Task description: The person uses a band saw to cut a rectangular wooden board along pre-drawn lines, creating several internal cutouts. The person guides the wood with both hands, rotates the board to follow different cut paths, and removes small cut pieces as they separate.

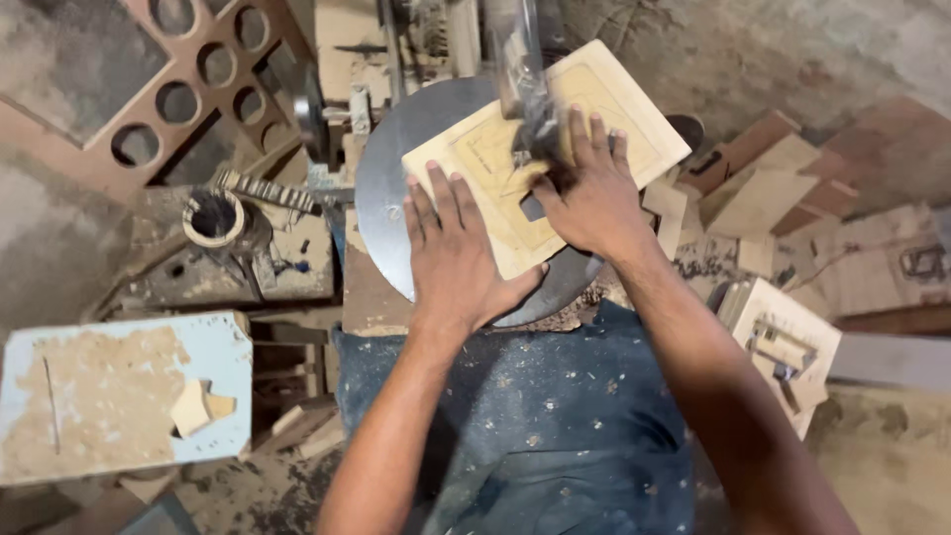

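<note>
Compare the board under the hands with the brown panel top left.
The board is pale, solid but for one small cutout, pencil-marked, lying on the round metal table under the left hand and right hand. The panel is reddish-brown, full of round holes, untouched. Both are flat sheets.

Dusty concrete floor (79, 69), scattered wood offcuts (763, 188), pale blue stool (228, 347) at left

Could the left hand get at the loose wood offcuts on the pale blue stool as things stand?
Probably yes: the left hand lies flat on the board, and nothing stands between it and the offcuts.
</note>
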